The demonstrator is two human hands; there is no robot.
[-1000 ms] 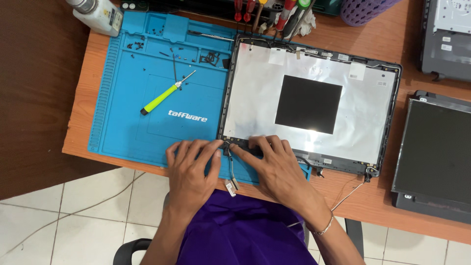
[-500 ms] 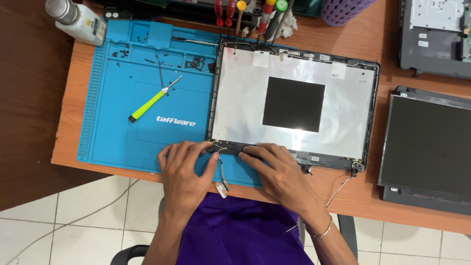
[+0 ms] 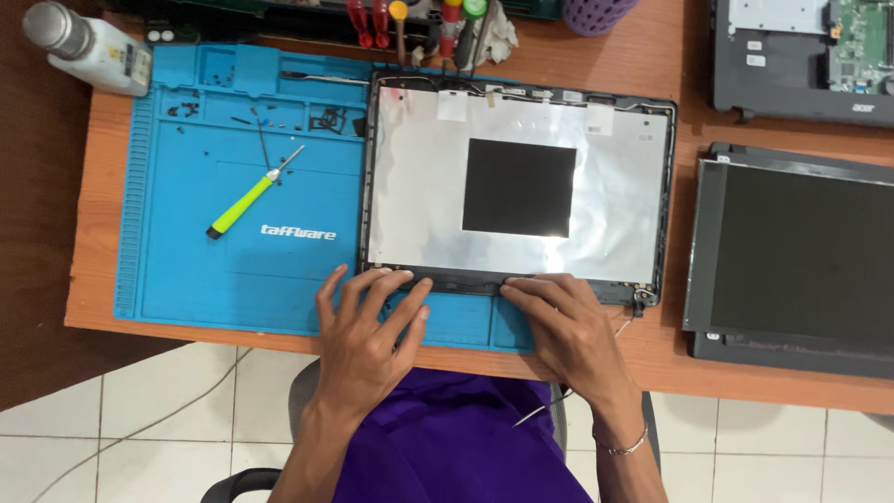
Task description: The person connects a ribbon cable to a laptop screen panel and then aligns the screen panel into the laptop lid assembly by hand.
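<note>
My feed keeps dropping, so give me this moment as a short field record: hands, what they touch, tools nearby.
left hand: fingers spread on the near edge of the silver foil-lined laptop lid shell
right hand: fingertips on the same edge, nearer the corner hinge
surface: blue silicone repair mat on the wooden desk
nearest tool: yellow-handled screwdriver, untouched on the mat
beside: dark flat screen panel

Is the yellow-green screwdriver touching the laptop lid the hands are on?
Apart. The head view shows the screwdriver lying on the blue mat, with bare mat between its tip and the laptop lid.
</note>
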